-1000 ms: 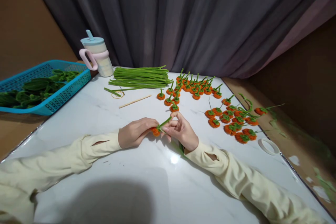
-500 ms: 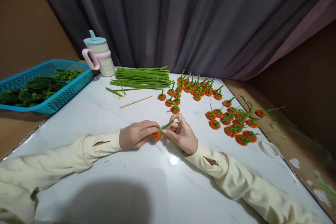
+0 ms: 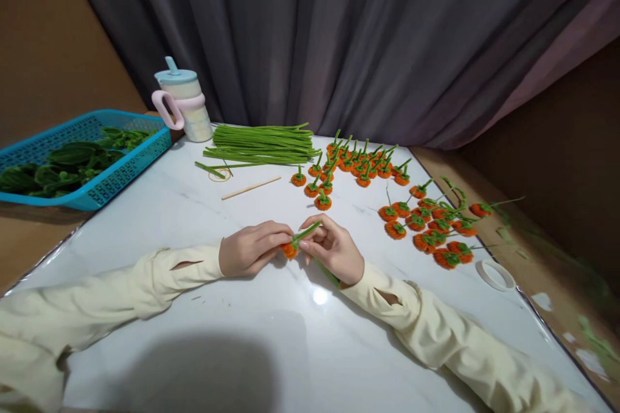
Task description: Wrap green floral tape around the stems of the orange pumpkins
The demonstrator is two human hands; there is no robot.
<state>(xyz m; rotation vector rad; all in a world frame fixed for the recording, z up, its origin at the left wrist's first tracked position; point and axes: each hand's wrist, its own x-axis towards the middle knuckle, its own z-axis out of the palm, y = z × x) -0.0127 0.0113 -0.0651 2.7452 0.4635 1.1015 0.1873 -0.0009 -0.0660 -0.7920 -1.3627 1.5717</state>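
Low over the near middle of the table, my left hand (image 3: 254, 248) is closed around a small orange pumpkin-like pipe-cleaner piece (image 3: 289, 250). Its orange body pokes out past my fingertips. A green pipe cleaner (image 3: 309, 230) sits at its top and slants up to the right. My right hand (image 3: 335, 250) pinches this green strand close to the orange body, thumb against bent fingers. More green shows beneath my right palm, running toward the wrist; whether it is the same strand I cannot tell.
Beyond my hands lie a wooden stick (image 3: 250, 188), a bundle of green pipe cleaners (image 3: 264, 144) and several finished-looking orange pieces (image 3: 363, 161). More orange pieces (image 3: 426, 242) and a white tape ring (image 3: 495, 275) are at right. A blue basket (image 3: 97, 193) and a tumbler (image 3: 186, 106) stand left.
My right fingers have shifted slightly down and the index finger has curled lower by the green strand. My left hand keeps its hold on the orange piece.
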